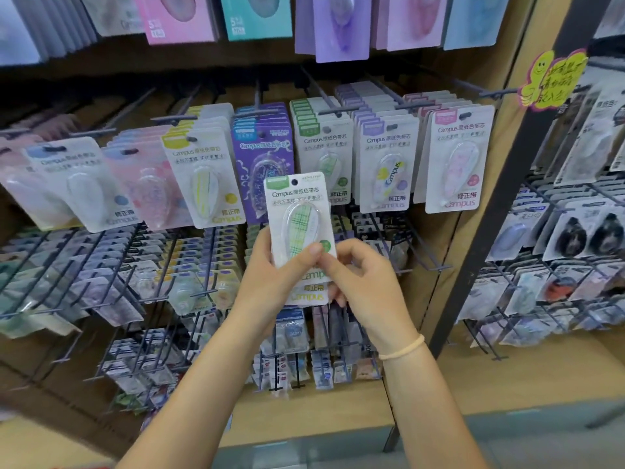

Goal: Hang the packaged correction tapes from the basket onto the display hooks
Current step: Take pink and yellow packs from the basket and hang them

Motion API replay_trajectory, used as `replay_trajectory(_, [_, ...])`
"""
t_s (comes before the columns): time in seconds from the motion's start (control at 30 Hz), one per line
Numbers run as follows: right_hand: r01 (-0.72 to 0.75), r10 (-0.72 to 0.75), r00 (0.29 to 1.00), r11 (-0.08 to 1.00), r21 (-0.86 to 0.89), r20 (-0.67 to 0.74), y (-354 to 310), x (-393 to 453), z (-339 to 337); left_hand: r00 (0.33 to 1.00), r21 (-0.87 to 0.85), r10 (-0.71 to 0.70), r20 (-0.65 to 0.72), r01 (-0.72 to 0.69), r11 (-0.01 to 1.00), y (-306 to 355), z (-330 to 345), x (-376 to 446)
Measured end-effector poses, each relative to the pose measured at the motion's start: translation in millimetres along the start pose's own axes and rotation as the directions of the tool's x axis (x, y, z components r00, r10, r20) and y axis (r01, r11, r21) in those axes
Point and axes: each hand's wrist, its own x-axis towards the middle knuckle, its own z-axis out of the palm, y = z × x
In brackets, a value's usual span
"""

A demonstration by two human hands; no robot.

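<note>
- item in hand: a small stack of green-plaid packaged correction tapes [299, 218], held upright in front of the display, its front card raised above the ones behind it; the basket is not in view.
- our left hand [267, 269]: fingers curled round the left edge and back of the stack, bearing its weight.
- our right hand [355, 275]: thumb and forefinger pinch the lower right of the front card, the other fingers folded behind the stack.
- hang hole [294, 181]: a dark round punch at the top of the front card, clear of our fingers.
- matching stock: the green-tab row [321, 140] hangs just above and to the right of the stack, on a black display hook [333, 111] whose tip points toward us.
- handling note: we judge the step to be parting one card from the stack and threading it; we should keep the pinch low so the hole stays free.
- approach: raise the card to the hook tip, hole square to the tip, then slide it back.
- risk: the hooks sit close; a tilted card may snag on the purple row [262, 140] alongside.
</note>
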Motion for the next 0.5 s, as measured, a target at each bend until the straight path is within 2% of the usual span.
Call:
replay_trajectory(0.17, [0.035,-0.024,0.999,0.973,0.229,-0.048,-7.0,3.8,7.7,1.000,-0.010,0.021,-0.002,-0.021,1.000,3.7,-13.4,1.6])
replay_trajectory(0.37, [0.139,-0.102,0.982,0.959,0.245,-0.158,-17.3,16.1,10.3,0.997,-0.082,0.036,-0.065,-0.041,0.996,6.5,-24.5,0.5])
replay_trajectory(0.5, [0.145,-0.104,0.975,0.967,0.208,-0.196,-16.3,26.1,5.2,0.994,-0.095,0.049,-0.095,-0.058,0.994,12.0,-29.0,1.0])
